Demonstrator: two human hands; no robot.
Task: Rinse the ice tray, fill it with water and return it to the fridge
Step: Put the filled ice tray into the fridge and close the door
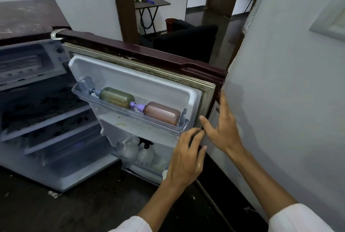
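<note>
A small maroon fridge (pixel 28 18) stands open on the floor at the left, its white freezer box (pixel 28 63) at the top and its shelves below. The fridge door (pixel 149 82) swings out to the right, almost against the wall. My left hand (pixel 186 159) curls around the door's free edge low down, wet on the knuckles. My right hand (pixel 222 129) rests with spread fingers on the same edge, slightly higher, between door and wall. No ice tray is visible in either hand; I cannot make one out in the freezer box.
The door's upper rack (pixel 130 117) holds a green bottle (pixel 116 97) and a pink bottle (pixel 161 113) lying down; white spray bottles (pixel 138 152) stand lower. A white wall (pixel 289 101) is close on the right. A dark sofa (pixel 186 37) and folding table (pixel 151 2) sit beyond.
</note>
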